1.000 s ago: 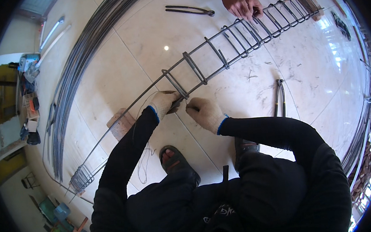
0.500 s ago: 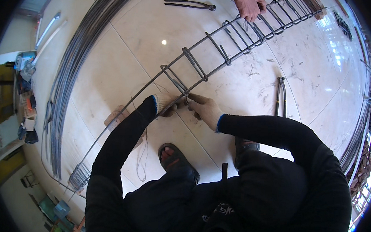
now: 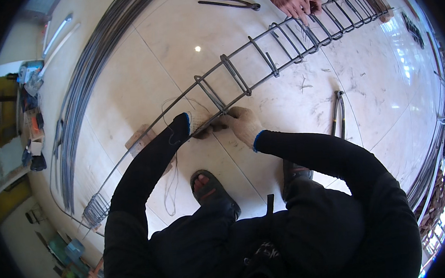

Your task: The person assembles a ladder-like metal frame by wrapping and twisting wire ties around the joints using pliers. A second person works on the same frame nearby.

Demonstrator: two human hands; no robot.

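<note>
A long rebar cage [image 3: 237, 75] of thin steel bars and square stirrups runs slantwise from lower left to upper right. My left hand [image 3: 200, 124], in a cream knitted glove, is closed under its near bar; what its fingers hold is hidden. My right hand [image 3: 245, 126], gloved alike, pinches tie wire where a stirrup [image 3: 210, 95] meets that bar. The wire's ends are hidden by the fingers. A loose loop of thin wire [image 3: 179, 99] curves over my left wrist. Farther up the cage, another person's bare hands [image 3: 290, 1] work at a stirrup.
Nippers [image 3: 337, 114] lie right of the cage, and a second pair [image 3: 228, 3] lies beyond it. A bundle of long steel rods [image 3: 89, 78] curves along the left. Wooden blocks [image 3: 139, 138] [image 3: 375, 2] sit under the cage. Bunched stirrups [image 3: 96, 210] hang at its lower-left end.
My right hand has turned and its fingers have curled in at the joint. The wire loop by my left wrist has risen into view. The other person's hands have shifted slightly.
</note>
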